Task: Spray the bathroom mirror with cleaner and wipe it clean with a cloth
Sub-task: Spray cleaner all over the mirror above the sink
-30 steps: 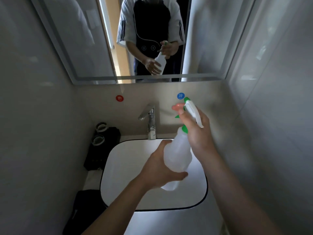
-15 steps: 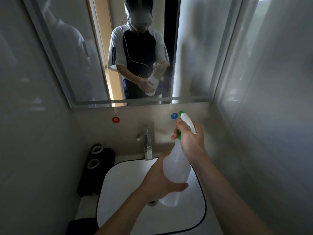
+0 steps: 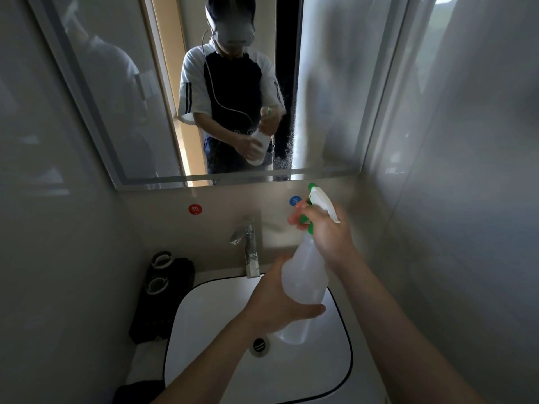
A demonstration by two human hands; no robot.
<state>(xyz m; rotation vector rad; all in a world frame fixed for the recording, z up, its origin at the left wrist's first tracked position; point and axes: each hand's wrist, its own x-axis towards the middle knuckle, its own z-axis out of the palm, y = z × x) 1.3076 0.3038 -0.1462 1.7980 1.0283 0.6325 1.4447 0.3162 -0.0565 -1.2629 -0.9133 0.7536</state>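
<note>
A translucent white spray bottle with a green and white trigger head is held above the basin, its nozzle aimed up at the mirror. My right hand grips the bottle's neck, fingers on the trigger. My left hand grips the lower body of the bottle from the left. The mirror fills the upper wall and reflects a person holding the same bottle. Fine droplets speckle the glass near its lower middle. No cloth is clearly visible.
A white basin with a dark rim and a drain lies below the hands. A chrome tap stands behind it. A black holder with two cups sits at the left. Grey walls close in on both sides.
The view has tilted upward, so more of the mirror shows. Both hands keep their grip on the bottle. Spray droplets now show on the lower glass.
</note>
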